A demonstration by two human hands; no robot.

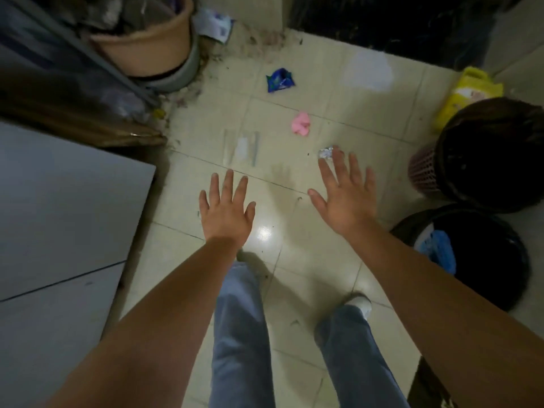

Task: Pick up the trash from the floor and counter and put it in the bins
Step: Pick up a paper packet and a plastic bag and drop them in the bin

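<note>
Both my hands are held out flat over the tiled floor, fingers spread and empty. My left hand [226, 206] hovers over bare tile. My right hand [344, 191] has its fingertips just short of a crumpled silver foil wrapper [326, 151]. Farther off lie a pink crumpled piece [300, 123] and a blue snack wrapper [279, 80]. A clear plastic strip [241, 147] lies flat between the hands and the pink piece. Two bins lined with black bags stand at the right: the farther bin [494, 160] and the nearer bin [468, 257] with something blue inside.
A grey counter [64, 207] fills the left side. A tan bucket [147, 39] sits at the back left with dust and debris around it. A white-blue packet [213, 25] lies by the wall. A yellow bag [468, 94] leans behind the farther bin. My legs stand below.
</note>
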